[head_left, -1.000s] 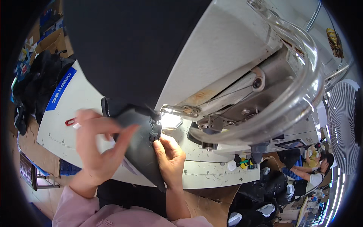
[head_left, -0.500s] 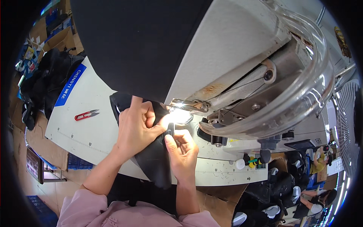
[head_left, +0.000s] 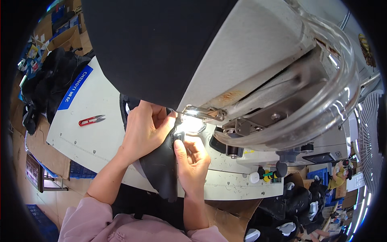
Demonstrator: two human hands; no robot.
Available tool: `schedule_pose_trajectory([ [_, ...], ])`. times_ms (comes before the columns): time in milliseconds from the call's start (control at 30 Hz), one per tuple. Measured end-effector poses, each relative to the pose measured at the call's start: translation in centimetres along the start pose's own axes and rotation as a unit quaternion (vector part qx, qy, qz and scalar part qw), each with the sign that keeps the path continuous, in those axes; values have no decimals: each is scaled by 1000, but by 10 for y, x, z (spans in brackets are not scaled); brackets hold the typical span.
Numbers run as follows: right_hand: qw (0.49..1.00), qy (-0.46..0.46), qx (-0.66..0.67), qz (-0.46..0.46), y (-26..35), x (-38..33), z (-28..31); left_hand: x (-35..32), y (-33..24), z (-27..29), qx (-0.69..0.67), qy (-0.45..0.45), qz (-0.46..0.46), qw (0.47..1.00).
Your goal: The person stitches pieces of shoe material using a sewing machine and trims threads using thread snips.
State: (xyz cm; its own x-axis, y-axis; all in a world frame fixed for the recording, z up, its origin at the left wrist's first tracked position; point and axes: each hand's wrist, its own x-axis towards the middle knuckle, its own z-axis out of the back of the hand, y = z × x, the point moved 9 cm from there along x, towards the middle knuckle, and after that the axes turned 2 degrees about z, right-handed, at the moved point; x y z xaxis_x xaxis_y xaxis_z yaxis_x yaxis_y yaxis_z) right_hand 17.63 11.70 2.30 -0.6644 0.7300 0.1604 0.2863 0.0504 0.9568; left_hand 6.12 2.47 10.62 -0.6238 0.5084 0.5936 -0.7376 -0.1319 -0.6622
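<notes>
Lowered since earlier, left hand [head_left: 142, 132] is resting on black piece [head_left: 160, 171], grip unclear.
Right hand [head_left: 192, 164], just beside, is pinching this piece; sewing seems running, needing steady guiding.

Strip lights [head_left: 369, 199] glow right of pale floor [head_left: 66, 203].

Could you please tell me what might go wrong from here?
The left hand is close to the sewing machine's lit working area, so a fingertip could be caught if the mechanism runs. The bright glare there may hide the edge of the dark piece that the right hand holds. The red-handled snips lie with bare blades toward the left arm, so a sideways sweep might cause a nick.
</notes>
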Motion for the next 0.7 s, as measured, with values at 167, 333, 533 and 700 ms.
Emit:
schedule_pose_trajectory([
  [167, 1000, -13, -23, 8, -1, 2, -5, 6, 4, 4, -83, 2, 1, 997],
  [333, 995, -75, -60, 26, -5, -13, 11, 14, 12, 0, -91, 14, 36, 995],
  [533, 987, 43, -68, -136, -67, -15, 6, 4, 7, 11, -137, 35, 109, 984],
  [700, 921, 244, 197, -230, -39, -37, -26, -8, -20, 8, -14, 152, 67, 986],
])
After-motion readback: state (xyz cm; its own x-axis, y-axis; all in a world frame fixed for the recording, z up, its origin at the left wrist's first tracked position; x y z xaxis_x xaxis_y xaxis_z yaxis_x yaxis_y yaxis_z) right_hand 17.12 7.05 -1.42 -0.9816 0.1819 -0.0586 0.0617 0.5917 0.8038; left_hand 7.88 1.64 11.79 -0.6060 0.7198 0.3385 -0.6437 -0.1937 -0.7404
